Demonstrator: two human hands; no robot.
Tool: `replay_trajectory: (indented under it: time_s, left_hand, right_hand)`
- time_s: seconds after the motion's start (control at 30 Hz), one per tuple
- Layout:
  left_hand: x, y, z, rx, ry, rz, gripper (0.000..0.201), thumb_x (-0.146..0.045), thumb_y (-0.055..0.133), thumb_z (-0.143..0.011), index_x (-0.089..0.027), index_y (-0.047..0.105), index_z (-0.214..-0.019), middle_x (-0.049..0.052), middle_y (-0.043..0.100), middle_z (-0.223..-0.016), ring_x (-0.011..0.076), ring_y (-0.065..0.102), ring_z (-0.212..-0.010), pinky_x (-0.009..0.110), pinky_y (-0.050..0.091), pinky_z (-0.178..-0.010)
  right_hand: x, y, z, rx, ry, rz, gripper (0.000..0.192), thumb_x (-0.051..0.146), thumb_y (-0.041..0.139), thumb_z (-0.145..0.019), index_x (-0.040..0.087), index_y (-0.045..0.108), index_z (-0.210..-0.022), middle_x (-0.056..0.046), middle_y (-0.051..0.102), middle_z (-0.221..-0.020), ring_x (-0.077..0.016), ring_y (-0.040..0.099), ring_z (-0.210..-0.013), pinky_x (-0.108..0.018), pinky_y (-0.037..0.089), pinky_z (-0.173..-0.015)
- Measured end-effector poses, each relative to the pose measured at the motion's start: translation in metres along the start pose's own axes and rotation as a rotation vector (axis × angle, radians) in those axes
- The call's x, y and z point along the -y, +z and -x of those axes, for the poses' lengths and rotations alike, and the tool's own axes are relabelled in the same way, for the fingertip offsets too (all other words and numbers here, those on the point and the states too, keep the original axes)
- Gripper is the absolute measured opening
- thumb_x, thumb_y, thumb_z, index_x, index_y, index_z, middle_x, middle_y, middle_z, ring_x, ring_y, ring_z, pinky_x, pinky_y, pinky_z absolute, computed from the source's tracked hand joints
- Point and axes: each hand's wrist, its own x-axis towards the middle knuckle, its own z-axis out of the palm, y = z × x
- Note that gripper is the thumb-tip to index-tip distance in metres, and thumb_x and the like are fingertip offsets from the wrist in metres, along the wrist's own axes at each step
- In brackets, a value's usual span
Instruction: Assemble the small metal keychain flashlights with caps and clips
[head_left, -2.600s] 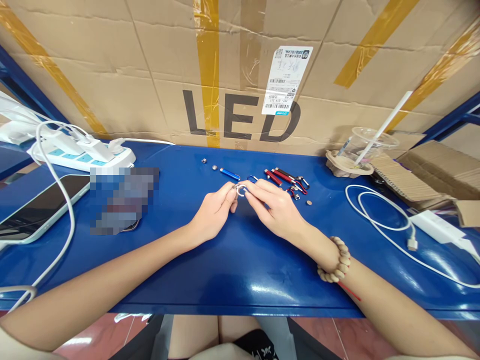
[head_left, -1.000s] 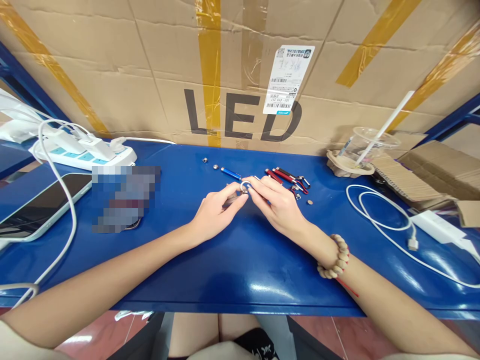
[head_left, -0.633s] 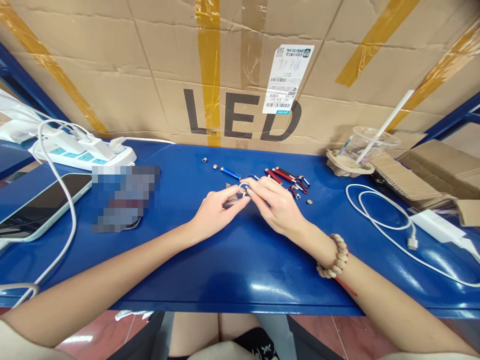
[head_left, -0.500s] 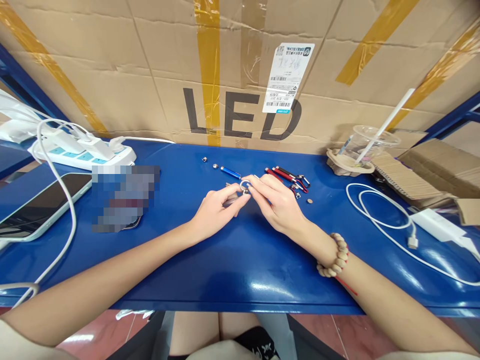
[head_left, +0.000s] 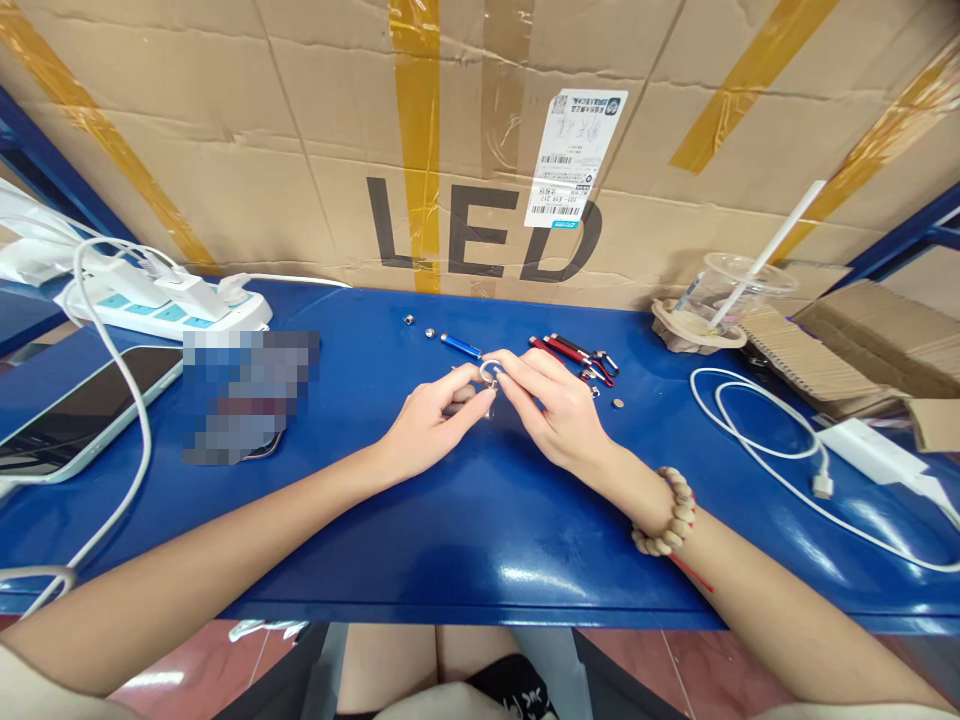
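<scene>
Blue shelf (head_left: pixel 465 540) backed by a cardboard box (head_left: pixel 300 130); power strip (head_left: pixel 169 310) and phone (head_left: pixel 82 410) at left, plastic cup (head_left: pixel 724 290) and white cable (head_left: pixel 757 440) at right.

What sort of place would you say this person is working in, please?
Probably a small assembly or packing bench in a warehouse: a blue metal shelf backed by a taped LED carton, with little red keychain lights beside the hands joining a key ring.
</scene>
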Motion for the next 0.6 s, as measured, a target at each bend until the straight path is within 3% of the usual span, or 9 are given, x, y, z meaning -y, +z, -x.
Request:
replay_trajectory:
  time_s: [0.17,0.33,0.6]
  left_hand:
    - [0.0014,0.0008,-0.002,0.08,-0.008,0.111,0.034,-0.039,0.039,-0.091,-0.015,0.051,-0.11,-0.005,0.039,-0.059,0.0086,0.037,-0.053,0.021,0.034,-0.054]
    - [0.0024,0.0011,-0.0013,0.064,-0.024,0.071,0.036,-0.037,0.043,-0.089,-0.016,0.05,-0.118,-0.004,0.047,-0.062,0.0091,0.043,-0.056,0.021,0.037,-0.058]
    - [0.0015,0.0008,0.0008,0.079,-0.046,0.041,0.026,-0.043,0.035,-0.092,-0.019,0.044,-0.098,-0.006,0.047,-0.062,0.0099,0.046,-0.057,0.023,0.036,-0.06]
  right_hand:
    - [-0.0032,-0.0004,-0.0002,0.011,-0.036,0.016,0.029,0.022,0.038,-0.094,0.019,0.058,-0.116,-0.007,0.062,-0.087,-0.0172,0.055,-0.079,-0.032,0.048,-0.076]
    - [-0.0053,-0.0017,-0.0012,0.014,-0.102,-0.007,0.026,0.019,0.04,-0.094,0.018,0.059,-0.111,-0.006,0.06,-0.083,-0.0163,0.053,-0.075,-0.03,0.048,-0.07]
    - [0.0001,-0.0038,-0.0025,0.039,-0.047,-0.035,0.025,0.021,0.04,-0.094,0.016,0.06,-0.109,-0.006,0.061,-0.082,-0.0147,0.053,-0.073,-0.028,0.046,-0.072]
